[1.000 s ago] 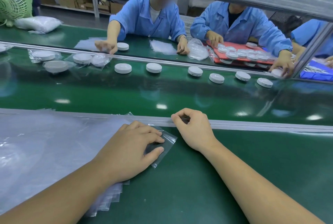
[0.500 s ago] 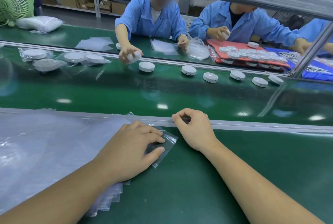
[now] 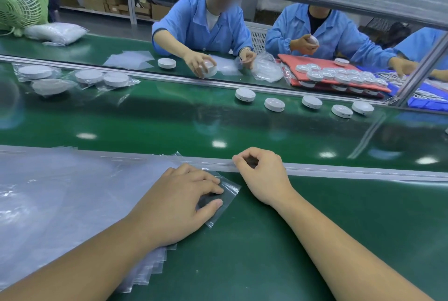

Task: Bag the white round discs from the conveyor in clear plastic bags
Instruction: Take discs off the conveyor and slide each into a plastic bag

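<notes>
Discs [image 3: 245, 94] are drifting left along the belt [image 3: 169, 126], lying beyond the nearer right hand [image 3: 261, 174], loosely curled and empty; the left hand [image 3: 181, 206] is pressing flat on the bags [image 3: 229, 190].

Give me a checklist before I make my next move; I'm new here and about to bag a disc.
1. Bags at hand: ok, left hand presses on the bag stack.
2. Right hand free: ok, loosely curled at the rail, nothing seen in it.
3. Unbagged discs on the belt: ok, five.
4. Disc within reach: cannot tell.
5. Top bag opened: not ok, lies flat.
</notes>
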A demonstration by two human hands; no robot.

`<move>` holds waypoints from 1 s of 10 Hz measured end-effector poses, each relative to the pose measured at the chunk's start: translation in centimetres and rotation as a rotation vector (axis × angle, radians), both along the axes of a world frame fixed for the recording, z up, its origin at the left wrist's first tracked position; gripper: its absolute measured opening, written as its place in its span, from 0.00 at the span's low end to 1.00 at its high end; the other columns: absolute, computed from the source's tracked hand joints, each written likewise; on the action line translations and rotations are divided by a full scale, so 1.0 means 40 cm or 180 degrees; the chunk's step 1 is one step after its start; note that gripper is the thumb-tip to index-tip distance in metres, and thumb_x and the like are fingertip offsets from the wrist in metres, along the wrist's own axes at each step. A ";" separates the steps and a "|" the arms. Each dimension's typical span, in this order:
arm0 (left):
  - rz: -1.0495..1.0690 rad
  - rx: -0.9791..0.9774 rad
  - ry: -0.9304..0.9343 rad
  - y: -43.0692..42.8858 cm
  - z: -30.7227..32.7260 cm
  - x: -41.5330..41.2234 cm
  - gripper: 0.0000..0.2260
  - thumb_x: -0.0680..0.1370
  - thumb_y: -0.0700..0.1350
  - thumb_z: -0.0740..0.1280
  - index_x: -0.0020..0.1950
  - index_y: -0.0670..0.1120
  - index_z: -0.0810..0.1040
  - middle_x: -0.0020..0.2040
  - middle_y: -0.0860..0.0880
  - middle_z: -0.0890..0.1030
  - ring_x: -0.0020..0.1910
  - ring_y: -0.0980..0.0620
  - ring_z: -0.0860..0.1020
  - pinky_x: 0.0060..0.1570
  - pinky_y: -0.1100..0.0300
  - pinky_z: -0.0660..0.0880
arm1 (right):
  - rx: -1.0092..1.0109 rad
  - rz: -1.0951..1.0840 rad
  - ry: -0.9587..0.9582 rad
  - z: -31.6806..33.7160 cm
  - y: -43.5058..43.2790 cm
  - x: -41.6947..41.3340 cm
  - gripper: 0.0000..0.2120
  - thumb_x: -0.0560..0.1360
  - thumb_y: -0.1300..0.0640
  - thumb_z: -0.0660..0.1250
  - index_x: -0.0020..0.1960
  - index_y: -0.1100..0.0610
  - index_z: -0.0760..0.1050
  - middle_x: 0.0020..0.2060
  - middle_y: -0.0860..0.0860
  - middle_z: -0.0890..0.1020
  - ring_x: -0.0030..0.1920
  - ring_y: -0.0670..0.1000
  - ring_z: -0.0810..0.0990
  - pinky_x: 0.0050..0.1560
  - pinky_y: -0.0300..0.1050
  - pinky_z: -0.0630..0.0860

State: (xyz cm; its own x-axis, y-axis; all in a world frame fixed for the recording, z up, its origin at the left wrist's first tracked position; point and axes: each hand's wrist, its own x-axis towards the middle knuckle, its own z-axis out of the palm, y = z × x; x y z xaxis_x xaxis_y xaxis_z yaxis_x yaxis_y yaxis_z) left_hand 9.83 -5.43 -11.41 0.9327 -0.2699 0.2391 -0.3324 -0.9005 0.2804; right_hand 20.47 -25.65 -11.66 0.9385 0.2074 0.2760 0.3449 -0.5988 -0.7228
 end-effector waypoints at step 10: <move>-0.0023 0.0058 0.0013 -0.005 0.008 -0.008 0.23 0.79 0.66 0.50 0.66 0.64 0.77 0.66 0.69 0.73 0.65 0.62 0.66 0.66 0.58 0.64 | 0.0120 0.0035 0.0041 -0.006 -0.001 0.003 0.08 0.78 0.49 0.71 0.41 0.47 0.83 0.37 0.34 0.84 0.42 0.37 0.82 0.40 0.25 0.70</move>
State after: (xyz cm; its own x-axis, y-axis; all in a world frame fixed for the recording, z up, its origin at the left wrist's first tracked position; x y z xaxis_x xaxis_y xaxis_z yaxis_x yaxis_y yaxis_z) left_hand 9.52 -5.63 -11.07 0.9317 -0.2809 0.2303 -0.3379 -0.9030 0.2655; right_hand 20.57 -25.71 -11.88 0.9397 0.2075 0.2717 0.3419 -0.5672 -0.7493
